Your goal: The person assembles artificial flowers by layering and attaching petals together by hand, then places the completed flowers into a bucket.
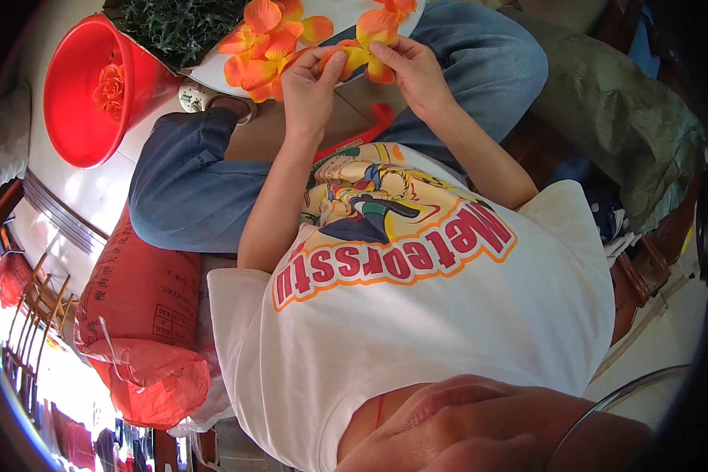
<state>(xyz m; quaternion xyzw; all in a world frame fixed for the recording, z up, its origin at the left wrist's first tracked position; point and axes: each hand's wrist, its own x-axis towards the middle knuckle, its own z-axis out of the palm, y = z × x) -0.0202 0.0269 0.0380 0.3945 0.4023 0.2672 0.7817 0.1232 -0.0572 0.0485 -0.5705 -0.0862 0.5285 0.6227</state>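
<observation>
Orange and yellow artificial flower petals are in both hands, held over the lap in front of a white round surface (208,75). My left hand (307,86) is closed, thumb and forefinger pinching a yellow-orange petal (355,58). Just to its right, my right hand (413,71) pinches an orange petal (377,27) between thumb and fingers. Beside the left hand, a cluster of orange petals (263,47) lies at the edge of the white surface; the hand partly covers it. Another orange petal piece (400,5) is cut off by the top edge.
A red bucket (59,102) with orange artificial roses (110,90) in it stands at the upper left. Dark green artificial foliage (177,27) sits in a box beside it. A red printed sack (145,291) lies at left, and olive-green cloth (613,118) at right.
</observation>
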